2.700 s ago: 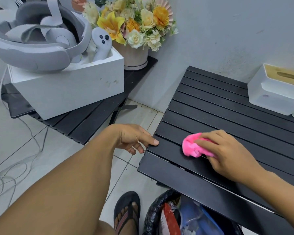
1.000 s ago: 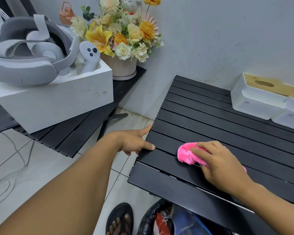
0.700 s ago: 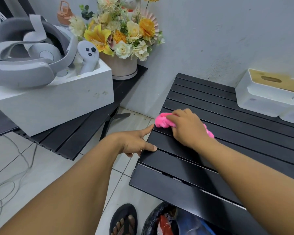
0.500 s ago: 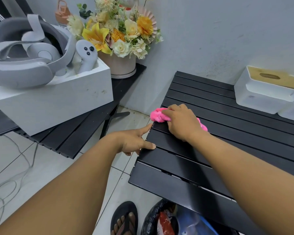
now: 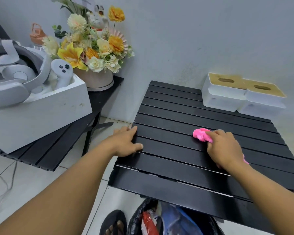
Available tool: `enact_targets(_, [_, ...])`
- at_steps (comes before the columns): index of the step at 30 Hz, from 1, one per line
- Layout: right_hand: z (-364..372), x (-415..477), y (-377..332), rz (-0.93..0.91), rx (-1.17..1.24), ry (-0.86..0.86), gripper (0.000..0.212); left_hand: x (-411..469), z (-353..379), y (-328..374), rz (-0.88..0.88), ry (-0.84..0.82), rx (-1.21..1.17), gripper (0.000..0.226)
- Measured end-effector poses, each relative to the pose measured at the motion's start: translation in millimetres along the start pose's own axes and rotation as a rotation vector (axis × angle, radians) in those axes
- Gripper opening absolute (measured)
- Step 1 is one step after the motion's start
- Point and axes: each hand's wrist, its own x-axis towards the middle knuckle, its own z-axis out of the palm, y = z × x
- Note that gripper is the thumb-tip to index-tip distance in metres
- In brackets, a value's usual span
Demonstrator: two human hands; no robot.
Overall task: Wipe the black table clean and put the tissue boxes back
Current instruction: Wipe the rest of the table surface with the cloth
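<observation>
The black slatted table [image 5: 173, 114] fills the middle and right of the head view. My right hand [image 5: 225, 148] presses a pink cloth [image 5: 200, 135] onto the slats near the table's centre, fingers curled over it. My left hand [image 5: 126, 142] holds the table's left edge, thumb on top and fingers over the side. Two white tissue boxes with tan lids stand side by side at the table's far right corner against the wall: one on the left [image 5: 222, 94], one on the right [image 5: 263, 100].
A second black table [image 5: 61, 143] at left carries a white box [image 5: 39, 114] with a VR headset and a flower arrangement [image 5: 92, 53]. A dark bag [image 5: 159, 219] and my sandalled foot [image 5: 115, 224] lie on the tiled floor below.
My right hand has swept the pink cloth from the table's left edge rightward to the centre. My left hand has stayed on the left edge. The camera tilted up, showing both tissue boxes.
</observation>
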Motion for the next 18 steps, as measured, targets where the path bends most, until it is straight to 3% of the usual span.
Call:
enact_targets(3, [1.0, 23.3, -31.2, 0.184, 0.051, -0.022, 0.052, -0.9, 9.6, 23.7, -0.036, 0.005, 0.178, 0.09])
enact_targets(5, [3.3, 37.1, -65.1, 0.196, 0.07, -0.028, 0.053, 1.1, 12.3, 28.3, -0.045, -0.004, 0.235, 0.092])
enact_targets(9, [8.6, 34.0, -152.9, -0.214, 0.04, -0.054, 0.04, 4.5, 13.3, 26.4, -0.062, 0.01, 0.256, 0.093])
enact_targets(12, [14.2, 39.1, -165.2, -0.42, 0.056, -0.076, 0.041, 6.9, 14.8, 25.9, -0.059, 0.03, 0.263, 0.094])
enact_targets(15, [14.3, 68.7, -124.7, -0.302, 0.045, -0.082, 0.045, 6.6, 14.0, 23.0, -0.048, 0.037, 0.241, 0.095])
enact_targets(18, [8.9, 101.7, -63.8, -0.001, 0.009, -0.07, 0.052, 6.2, 12.5, 22.3, -0.033, 0.035, 0.227, 0.094])
